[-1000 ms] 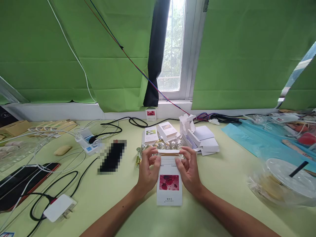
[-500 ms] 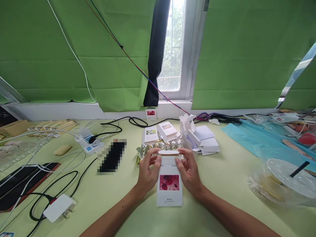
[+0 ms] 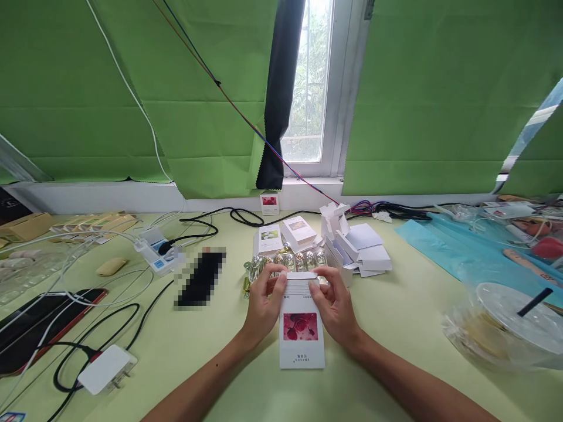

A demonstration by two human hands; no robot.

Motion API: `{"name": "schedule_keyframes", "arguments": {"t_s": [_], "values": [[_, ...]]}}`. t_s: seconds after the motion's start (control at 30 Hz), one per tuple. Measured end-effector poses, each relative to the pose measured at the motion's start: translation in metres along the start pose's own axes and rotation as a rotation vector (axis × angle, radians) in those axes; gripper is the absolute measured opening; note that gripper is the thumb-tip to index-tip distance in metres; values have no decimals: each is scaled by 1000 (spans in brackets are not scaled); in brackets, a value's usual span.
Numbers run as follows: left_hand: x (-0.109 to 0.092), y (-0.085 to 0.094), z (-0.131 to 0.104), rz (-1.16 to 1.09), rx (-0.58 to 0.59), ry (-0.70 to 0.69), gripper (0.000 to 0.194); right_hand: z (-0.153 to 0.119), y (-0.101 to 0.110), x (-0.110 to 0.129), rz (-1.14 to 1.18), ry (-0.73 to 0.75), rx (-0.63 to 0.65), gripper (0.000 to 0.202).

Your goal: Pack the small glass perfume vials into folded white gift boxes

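Observation:
A white box with a red rose picture lies on the table, its printing upside down to me. My left hand pinches the left edge at its far end. On the right edge, my right hand does the same, thumb on the top face. The flap at the far end looks nearly flat against the box. Just beyond my hands is a row of shiny small bottles. Behind them lie white boxes with a green picture and a pale picture.
Unfolded white cartons are piled right of the bottles. A power strip, cables, a white charger and a dark phone lie left. At right are a lidded plastic cup and blue sheeting.
The flap at the box's far end has come down, and the brown opening under it no longer shows. My fingers have shifted slightly along that end.

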State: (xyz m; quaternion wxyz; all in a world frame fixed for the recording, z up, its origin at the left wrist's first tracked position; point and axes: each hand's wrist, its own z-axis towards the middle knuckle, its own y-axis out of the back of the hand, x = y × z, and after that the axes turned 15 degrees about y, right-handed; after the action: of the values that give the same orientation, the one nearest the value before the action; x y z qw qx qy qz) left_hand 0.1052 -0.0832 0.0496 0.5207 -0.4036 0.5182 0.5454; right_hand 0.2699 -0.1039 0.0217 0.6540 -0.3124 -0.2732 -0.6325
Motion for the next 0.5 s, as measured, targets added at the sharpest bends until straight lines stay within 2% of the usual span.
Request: {"name": "schedule_keyframes", "arguments": {"t_s": [0.5], "values": [[1, -2, 0, 123, -35, -46, 25, 2, 0, 5, -32, -1, 44, 18]]}}
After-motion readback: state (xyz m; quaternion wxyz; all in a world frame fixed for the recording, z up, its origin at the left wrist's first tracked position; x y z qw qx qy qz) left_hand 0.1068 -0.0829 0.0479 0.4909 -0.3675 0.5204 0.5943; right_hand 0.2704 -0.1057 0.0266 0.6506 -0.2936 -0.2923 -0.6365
